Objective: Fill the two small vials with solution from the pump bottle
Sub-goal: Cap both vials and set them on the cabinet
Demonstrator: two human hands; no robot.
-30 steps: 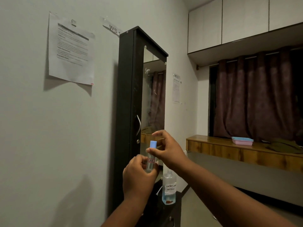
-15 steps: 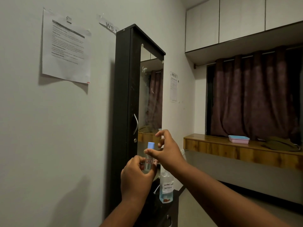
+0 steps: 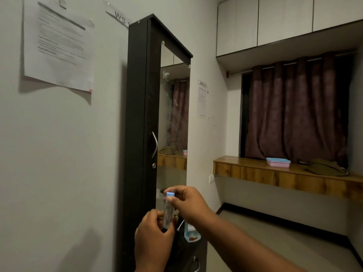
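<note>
Your left hand (image 3: 155, 238) grips the vial (image 3: 168, 213) upright at its body, while your right hand (image 3: 188, 203) pinches its blue cap (image 3: 170, 194). You appear to be working the cap; next, twist gently, keeping the vial steady above the pump bottle (image 3: 191, 233).

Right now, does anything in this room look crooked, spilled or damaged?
Only small things. The paper on the left wall hangs tilted, and its lower right corner curls away from the wall. The mirror has smudges near its top. No spill shows. Both hands hold the vial upright, the right hand pinching its blue cap.
</note>
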